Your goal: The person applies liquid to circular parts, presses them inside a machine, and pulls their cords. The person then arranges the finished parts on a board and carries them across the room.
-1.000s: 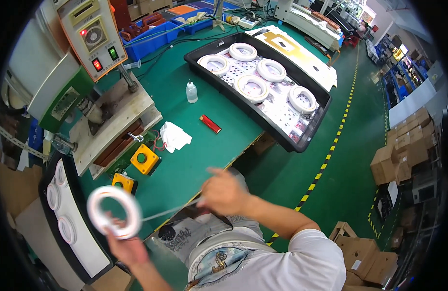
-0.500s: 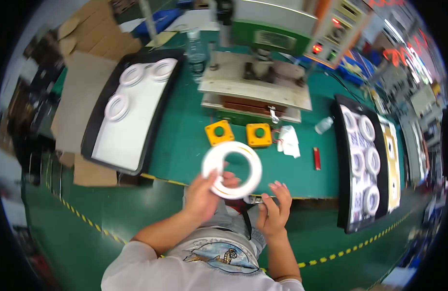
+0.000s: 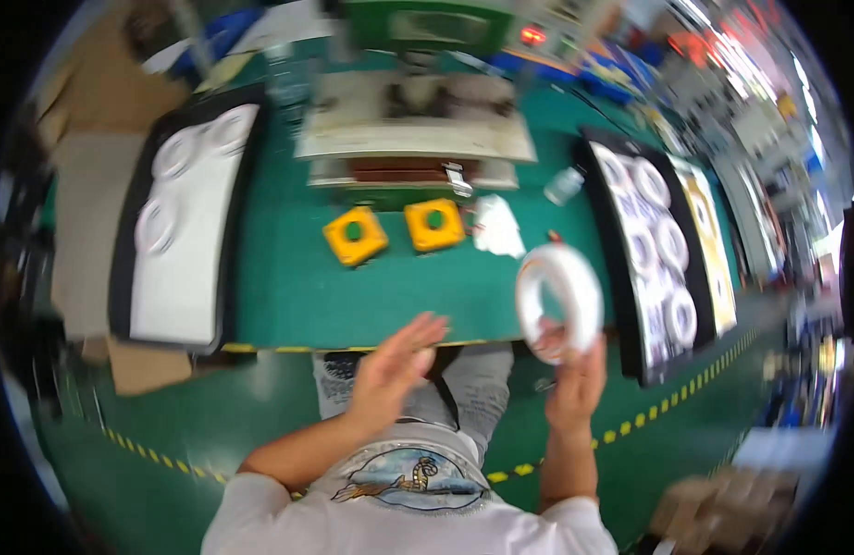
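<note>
My right hand [image 3: 575, 387] is closed on the lower rim of a white ring [image 3: 586, 294], raised and tilted near the table's front edge, left of the right-hand tray. Motion blurs the ring slightly. My left hand [image 3: 395, 370] is empty, fingers extended, above my lap at the table edge. In the black tray [image 3: 122, 268] on the left, several similar white rings [image 3: 156, 225] lie on a white liner. The black tray [image 3: 631, 344] on the right holds several more white rings [image 3: 681, 317]. A small red object [image 3: 556, 238] shows just behind the held ring.
A press with a pale metal plate [image 3: 418, 139] stands at the back of the green table [image 3: 353, 305]. Before it sit two yellow button boxes [image 3: 356, 239] [image 3: 434, 236] with green buttons. A white cloth [image 3: 497, 227], a small bottle [image 3: 564, 186] and a taller clear bottle [image 3: 286, 88] stand around it.
The white ring has passed from my left hand to my right and moved rightward. My left hand has opened. The whole view has shifted, the table's things now appearing farther left.
</note>
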Tool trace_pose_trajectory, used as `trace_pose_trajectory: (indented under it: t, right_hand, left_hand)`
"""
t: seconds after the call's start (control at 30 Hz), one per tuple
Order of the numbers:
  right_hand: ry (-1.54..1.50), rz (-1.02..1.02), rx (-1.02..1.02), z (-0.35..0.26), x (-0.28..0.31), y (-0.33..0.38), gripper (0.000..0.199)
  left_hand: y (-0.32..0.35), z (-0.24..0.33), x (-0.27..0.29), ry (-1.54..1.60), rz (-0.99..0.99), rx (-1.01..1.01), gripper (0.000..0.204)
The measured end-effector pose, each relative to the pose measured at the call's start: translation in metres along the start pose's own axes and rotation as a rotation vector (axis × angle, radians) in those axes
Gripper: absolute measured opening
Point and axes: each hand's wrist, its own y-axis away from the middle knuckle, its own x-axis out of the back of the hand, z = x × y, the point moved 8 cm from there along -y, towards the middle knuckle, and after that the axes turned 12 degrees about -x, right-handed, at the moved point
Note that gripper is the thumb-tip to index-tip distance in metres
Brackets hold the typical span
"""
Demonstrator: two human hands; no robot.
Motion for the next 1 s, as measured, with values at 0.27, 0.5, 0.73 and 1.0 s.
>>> trace_pose_trajectory:
  t: [0.27,0.5,0.73,1.0]
  right_hand:
    - [0.238,0.662,0.364,-0.057,0.150,0.025,0.031]
    - [0.942,0.532,-0.124,0.020,0.226,-0.029,0.026]
    - [1.146,0.385,-0.153,0.045,0.227,-0.050,0.037]
    - [1.171,0.200,-0.296,0.065,0.232,-0.069,0.022]
  left_hand:
    - [0.000,-0.014,0.030,-0.004,0.157,0.098,0.043]
    - [0.004,0.042,0.074,-0.232,0.287,-0.266,0.040]
    - [0.029,0.142,0.189,-0.586,0.762,-0.655,0.044]
    - [0.068,0.188,0.245,-0.570,1.007,-0.789,0.043]
